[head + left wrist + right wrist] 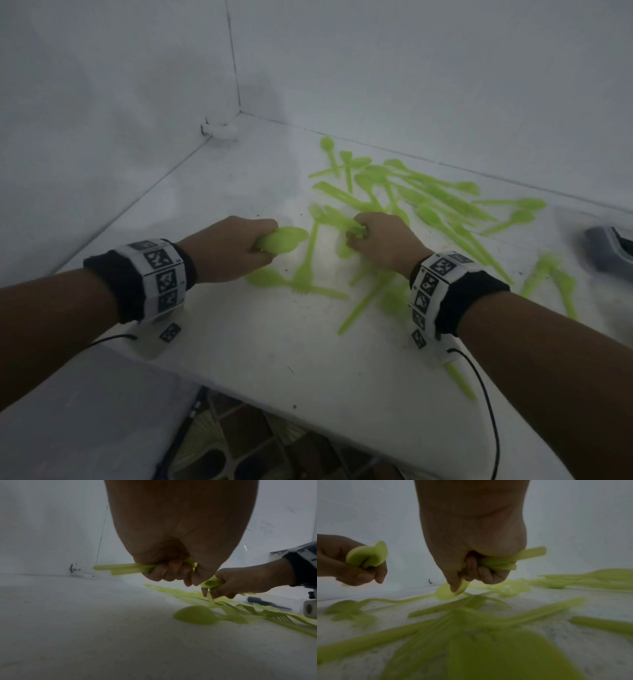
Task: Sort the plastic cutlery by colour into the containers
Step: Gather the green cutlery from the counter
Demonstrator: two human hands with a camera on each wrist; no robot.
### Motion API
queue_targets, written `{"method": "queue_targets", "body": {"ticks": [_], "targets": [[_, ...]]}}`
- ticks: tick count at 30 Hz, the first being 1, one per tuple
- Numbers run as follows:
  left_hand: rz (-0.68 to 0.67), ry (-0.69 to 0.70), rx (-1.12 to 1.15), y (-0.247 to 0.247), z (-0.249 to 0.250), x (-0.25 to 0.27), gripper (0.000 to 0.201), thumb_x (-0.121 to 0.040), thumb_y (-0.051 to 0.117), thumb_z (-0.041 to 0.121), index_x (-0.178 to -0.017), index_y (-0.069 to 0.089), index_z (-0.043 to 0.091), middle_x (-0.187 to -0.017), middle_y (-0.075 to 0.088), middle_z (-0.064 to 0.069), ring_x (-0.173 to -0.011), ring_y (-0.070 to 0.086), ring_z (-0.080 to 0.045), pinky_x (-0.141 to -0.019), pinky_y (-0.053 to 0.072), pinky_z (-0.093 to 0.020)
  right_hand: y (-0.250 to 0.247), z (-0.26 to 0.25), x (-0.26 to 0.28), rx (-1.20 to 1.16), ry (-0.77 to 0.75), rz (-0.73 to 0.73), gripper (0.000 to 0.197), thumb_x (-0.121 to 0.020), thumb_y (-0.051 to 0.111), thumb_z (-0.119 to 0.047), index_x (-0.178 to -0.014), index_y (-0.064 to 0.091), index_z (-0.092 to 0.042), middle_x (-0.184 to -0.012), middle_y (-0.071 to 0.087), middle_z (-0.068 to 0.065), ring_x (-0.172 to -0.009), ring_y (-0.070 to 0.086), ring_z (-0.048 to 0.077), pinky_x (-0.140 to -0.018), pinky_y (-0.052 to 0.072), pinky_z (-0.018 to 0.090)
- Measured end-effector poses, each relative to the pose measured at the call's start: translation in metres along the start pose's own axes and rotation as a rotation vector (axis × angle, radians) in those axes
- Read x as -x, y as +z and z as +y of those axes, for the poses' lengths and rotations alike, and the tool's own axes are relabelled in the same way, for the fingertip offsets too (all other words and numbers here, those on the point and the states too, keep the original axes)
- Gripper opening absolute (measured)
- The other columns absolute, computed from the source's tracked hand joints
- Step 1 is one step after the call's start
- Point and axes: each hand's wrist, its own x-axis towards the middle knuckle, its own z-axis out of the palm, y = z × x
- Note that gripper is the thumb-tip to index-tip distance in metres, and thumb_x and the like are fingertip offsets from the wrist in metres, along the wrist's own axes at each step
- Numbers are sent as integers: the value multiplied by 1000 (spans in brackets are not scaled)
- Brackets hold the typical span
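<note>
Several lime-green plastic spoons, forks and knives (404, 192) lie scattered over the white table (260, 342). My left hand (233, 250) grips a bundle of green spoons (284, 238), whose handles (120, 568) stick out to the left in the left wrist view. My right hand (383, 240) holds a bundle of green cutlery (513, 559) in its curled fingers, and its index finger and thumb pinch a spoon bowl (447, 592) lying in the pile. A loose spoon (195, 615) and a fork (305, 270) lie between the hands.
A dark grey container (609, 246) sits at the table's right edge. White walls meet in a corner (236, 113) behind the table. A black-handled tool (267, 603) lies beyond the pile. The table's front edge drops to a patterned floor (260, 442).
</note>
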Motion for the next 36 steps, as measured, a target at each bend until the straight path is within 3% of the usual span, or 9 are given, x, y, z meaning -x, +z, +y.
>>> {"method": "queue_targets", "body": {"ticks": [4, 7, 10, 16, 21, 24, 26, 32, 36], "targets": [[-8, -91, 65, -6, 1, -6, 30, -94, 68, 41, -83, 48, 21, -72, 55, 5, -66, 52, -12, -62, 36, -30, -11, -8, 2, -124, -41, 267, 36, -104, 57, -41, -116, 66, -9, -104, 68, 11, -100, 61, 30, -78, 43, 37], [-229, -155, 5, -10, 1, -5, 45, -77, 80, 59, -84, 50, 26, -80, 59, 8, -71, 54, -9, -63, 37, -26, -20, -15, -4, -200, -42, 404, 32, -103, 57, -40, -96, 67, -10, -90, 64, 13, -84, 58, 26, -73, 40, 43], [-340, -165, -2, -5, 0, -1, 45, -73, 86, 53, -88, 50, 30, -89, 61, 10, -77, 55, -7, -63, 36, -19, -22, -16, -14, -152, -27, 447, 35, -103, 54, -40, -74, 39, -24, -73, 43, -4, -65, 40, 9, -56, 27, 33], [-220, -142, -88, -6, 7, -3, 28, -92, 68, 46, -94, 58, 19, -91, 60, 6, -78, 54, -8, -66, 38, -15, -15, -2, -10, -418, 14, 304, 20, -106, 45, -35, -103, 50, -15, -77, 73, 0, -71, 64, 16, -63, 47, 33], [-70, -188, -43, -18, 20, -6, 19, -90, 67, 24, -80, 51, 20, -75, 55, 3, -68, 50, -17, -61, 38, -29, -17, 12, -12, -421, 16, 297, 25, -105, 47, -33, -84, 43, -19, -74, 62, 9, -62, 53, 24, -59, 43, 36], [52, -233, 65, -29, 26, -11, 24, -92, 69, 24, -83, 54, 9, -71, 48, 3, -64, 43, -16, -60, 34, -31, -25, 16, -10, -506, 37, 262, 23, -103, 43, -22, -92, 46, -2, -75, 54, 10, -62, 44, 21, -53, 38, 28], [112, -259, 210, -37, 32, -16, 20, -93, 71, 25, -88, 60, 8, -72, 49, 1, -63, 43, -14, -61, 34, -31, -29, 21, -10, -543, 44, 264, 22, -104, 43, -20, -91, 46, -3, -75, 48, 4, -61, 40, 18, -46, 32, 20], [176, -292, 611, -53, 61, -30, 19, -83, 64, 31, -88, 54, 16, -74, 46, 1, -67, 40, -17, -64, 36, -34, -39, 44, -9, -602, 74, 255, 23, -107, 41, -29, -106, 56, -12, -83, 72, 3, -60, 53, 9, -59, 40, 29], [296, -326, 807, -49, 78, -56, 10, -97, 56, 11, -90, 50, 16, -73, 60, 1, -60, 41, -12, -60, 36, -27, -47, 58, -6, -589, 114, 328, 30, -105, 44, -30, -84, 52, -9, -72, 53, 0, -62, 46, 20, -59, 36, 32]]}}
